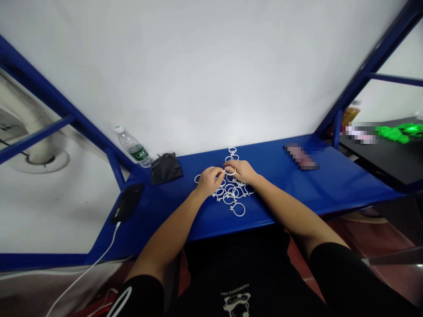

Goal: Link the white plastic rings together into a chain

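Between my two hands, above a loose pile, is a white ring (230, 172) with a small clip end. My left hand (210, 179) pinches its left side between thumb and fingers. My right hand (243, 171) is closed on the ring's other side, its fingertips partly covering it. Below and around my hands, several more white rings (238, 209) lie overlapping on the blue table (211, 223), some hidden under my fingers. Beyond my right hand, a few others, including one far ring (232, 150), lie toward the wall.
On the left stand a water bottle (137, 152) and a crumpled black bag (166, 168). Nearer is a black power bank or phone (127, 203) with a white cable (102, 255). A blurred reddish object (300, 156) lies right. Blue frame bars (363, 72) flank the white wall (205, 79).
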A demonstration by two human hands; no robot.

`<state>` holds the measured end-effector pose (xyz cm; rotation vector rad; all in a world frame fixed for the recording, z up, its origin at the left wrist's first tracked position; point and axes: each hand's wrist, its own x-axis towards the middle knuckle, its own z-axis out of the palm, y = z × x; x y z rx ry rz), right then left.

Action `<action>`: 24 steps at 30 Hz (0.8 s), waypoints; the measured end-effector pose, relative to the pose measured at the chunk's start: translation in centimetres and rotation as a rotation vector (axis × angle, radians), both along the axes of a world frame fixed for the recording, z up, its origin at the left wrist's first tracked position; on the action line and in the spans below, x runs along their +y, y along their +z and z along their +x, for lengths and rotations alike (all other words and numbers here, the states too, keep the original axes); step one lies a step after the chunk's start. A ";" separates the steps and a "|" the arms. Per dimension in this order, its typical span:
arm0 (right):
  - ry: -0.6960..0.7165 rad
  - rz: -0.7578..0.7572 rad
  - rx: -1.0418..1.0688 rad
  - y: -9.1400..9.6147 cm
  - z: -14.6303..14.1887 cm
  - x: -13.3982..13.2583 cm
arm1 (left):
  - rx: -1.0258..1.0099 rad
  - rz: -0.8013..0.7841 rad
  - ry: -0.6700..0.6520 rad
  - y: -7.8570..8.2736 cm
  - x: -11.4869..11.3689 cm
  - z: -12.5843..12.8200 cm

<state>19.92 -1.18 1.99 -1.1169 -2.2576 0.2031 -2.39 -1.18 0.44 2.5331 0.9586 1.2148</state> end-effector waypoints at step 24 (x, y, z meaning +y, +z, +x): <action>0.213 0.205 0.236 0.0 -0.9 -0.2 | 0.044 0.208 0.105 1.1 0.6 -0.5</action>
